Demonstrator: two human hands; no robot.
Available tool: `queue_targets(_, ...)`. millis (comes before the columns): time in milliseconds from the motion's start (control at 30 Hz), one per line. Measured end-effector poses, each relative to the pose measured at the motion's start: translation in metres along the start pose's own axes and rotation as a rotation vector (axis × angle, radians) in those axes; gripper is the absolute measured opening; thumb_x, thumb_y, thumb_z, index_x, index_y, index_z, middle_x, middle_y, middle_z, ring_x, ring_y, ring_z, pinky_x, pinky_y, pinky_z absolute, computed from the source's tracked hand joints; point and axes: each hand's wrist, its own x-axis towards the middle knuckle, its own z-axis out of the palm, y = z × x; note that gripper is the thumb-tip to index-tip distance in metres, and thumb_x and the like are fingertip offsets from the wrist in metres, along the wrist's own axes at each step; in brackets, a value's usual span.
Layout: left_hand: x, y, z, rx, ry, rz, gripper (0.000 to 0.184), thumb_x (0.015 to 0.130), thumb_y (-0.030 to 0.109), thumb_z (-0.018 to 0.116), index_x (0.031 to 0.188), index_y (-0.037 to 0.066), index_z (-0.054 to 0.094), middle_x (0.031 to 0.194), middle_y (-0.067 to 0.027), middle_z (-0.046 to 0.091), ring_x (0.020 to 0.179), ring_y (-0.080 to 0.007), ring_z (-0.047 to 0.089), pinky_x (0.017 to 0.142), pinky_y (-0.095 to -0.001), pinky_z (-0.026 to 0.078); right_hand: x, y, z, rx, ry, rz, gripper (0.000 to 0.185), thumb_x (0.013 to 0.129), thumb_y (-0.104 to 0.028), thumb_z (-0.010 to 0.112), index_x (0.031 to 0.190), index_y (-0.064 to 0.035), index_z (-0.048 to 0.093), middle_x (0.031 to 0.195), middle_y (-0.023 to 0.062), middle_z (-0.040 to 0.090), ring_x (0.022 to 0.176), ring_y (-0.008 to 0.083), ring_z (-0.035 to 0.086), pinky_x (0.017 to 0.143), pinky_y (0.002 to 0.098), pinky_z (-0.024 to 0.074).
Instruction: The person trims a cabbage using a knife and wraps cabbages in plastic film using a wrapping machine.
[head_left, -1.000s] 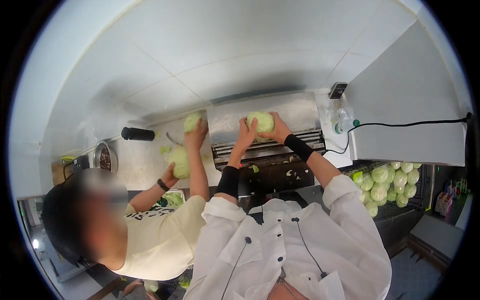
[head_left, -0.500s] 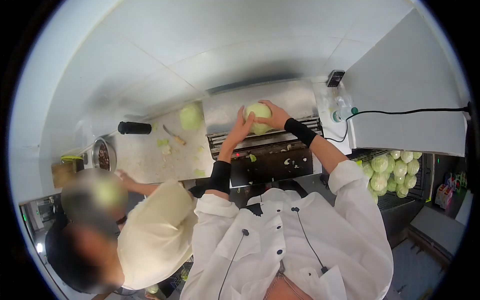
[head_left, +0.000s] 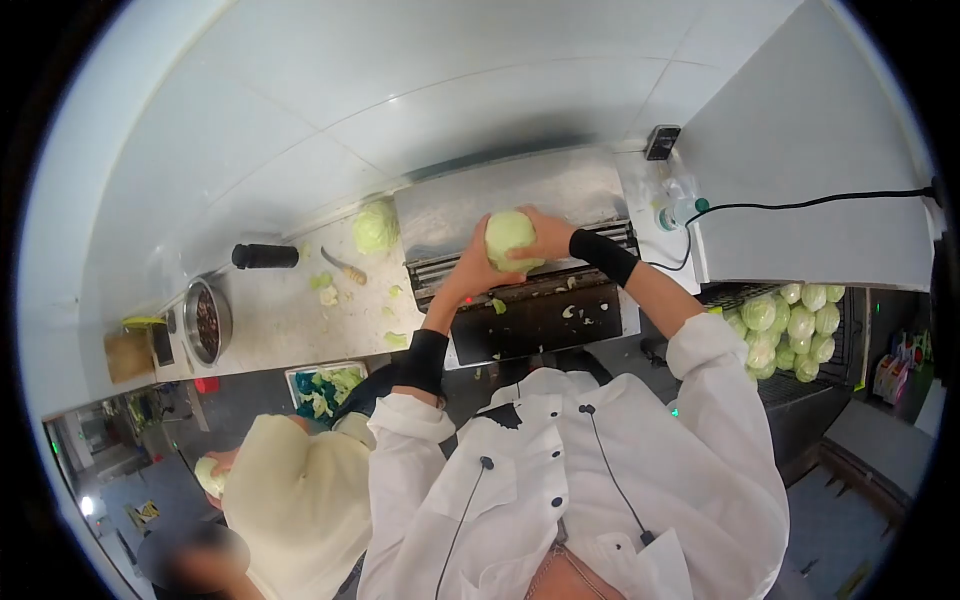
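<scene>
Between my two hands is a pale green cabbage (head_left: 508, 236), over the metal wrapping machine's rollers (head_left: 590, 254). My left hand (head_left: 474, 268) curves around its left and lower side. On its right side lies my right hand (head_left: 546, 236), fingers closed around it. Behind the cabbage slopes the machine's shiny steel plate (head_left: 450, 215); in front lies its dark flat plate (head_left: 540, 322), with leaf scraps on it. Whether film covers the cabbage I cannot tell.
Left on the counter are another cabbage (head_left: 376, 228), a curved knife (head_left: 343, 265), a black cylinder (head_left: 265, 256) and a steel bowl (head_left: 207, 322). A co-worker (head_left: 290, 490) stands at left holding a cabbage (head_left: 211, 476). At right are a bottle (head_left: 680, 213), a cable (head_left: 800, 206) and crated cabbages (head_left: 790, 330).
My hands have shifted their grip on the cabbage, the left now lower around it. The co-worker has leaned back from the counter, bringing a tray of leaves on the floor into view.
</scene>
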Motion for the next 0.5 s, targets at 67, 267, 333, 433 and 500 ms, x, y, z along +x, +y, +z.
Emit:
queue_targets(67, -0.002, -0.004, 0.000, 0.051, -0.001, 0.062, 0.116, 0.062, 0.031, 0.093, 0.150, 0.002, 0.023, 0.141, -0.0201, 0.048, 0.130, -0.0291, 0.048, 0.107, -0.0390, 0.040, -0.011, 0.004, 0.007, -0.015, 0.081, -0.134, 0.114, 0.067, -0.066, 0.079, 0.145, 0.0006, 0.029, 0.122, 0.0289, 0.061, 0.112, 0.0403, 0.061, 0.095, 0.0432, 0.0499)
queue_targets(267, -0.011, -0.003, 0.002, -0.016, 0.009, 0.036, 0.115, 0.059, 0.032, 0.093, 0.148, 0.001, 0.027, 0.139, -0.0196, 0.049, 0.129, -0.0281, 0.049, 0.107, -0.0381, 0.039, -0.030, -0.028, -0.006, -0.029, -0.003, 0.017, 0.111, 0.062, -0.062, 0.083, 0.141, -0.0001, 0.034, 0.122, 0.0296, 0.059, 0.112, 0.0439, 0.059, 0.093, 0.0480, 0.0493)
queue_targets(333, -0.010, 0.002, -0.002, 0.028, 0.036, 0.033, 0.113, 0.059, 0.031, 0.093, 0.147, 0.002, 0.029, 0.139, -0.0190, 0.048, 0.129, -0.0283, 0.049, 0.108, -0.0382, 0.039, -0.028, -0.025, -0.003, -0.042, 0.012, 0.015, 0.111, 0.062, -0.061, 0.084, 0.141, -0.0003, 0.035, 0.122, 0.0291, 0.059, 0.115, 0.0439, 0.057, 0.094, 0.0490, 0.0483)
queue_targets(433, -0.011, 0.007, -0.002, -0.016, 0.054, 0.061, 0.108, 0.055, 0.026, 0.092, 0.144, 0.002, 0.035, 0.137, -0.0201, 0.046, 0.129, -0.0328, 0.046, 0.109, -0.0399, 0.037, -0.026, -0.010, 0.004, -0.025, 0.091, -0.062, 0.111, 0.062, -0.060, 0.084, 0.142, -0.0004, 0.035, 0.126, 0.0278, 0.056, 0.122, 0.0426, 0.052, 0.099, 0.0490, 0.0449)
queue_targets(500, -0.009, 0.009, -0.003, 0.006, 0.080, 0.115, 0.106, 0.053, 0.023, 0.092, 0.142, 0.002, 0.037, 0.136, -0.0203, 0.045, 0.129, -0.0352, 0.045, 0.110, -0.0408, 0.036, -0.032, -0.009, 0.009, -0.032, 0.136, -0.125, 0.111, 0.062, -0.058, 0.085, 0.143, -0.0002, 0.034, 0.130, 0.0267, 0.053, 0.126, 0.0421, 0.048, 0.104, 0.0484, 0.0417)
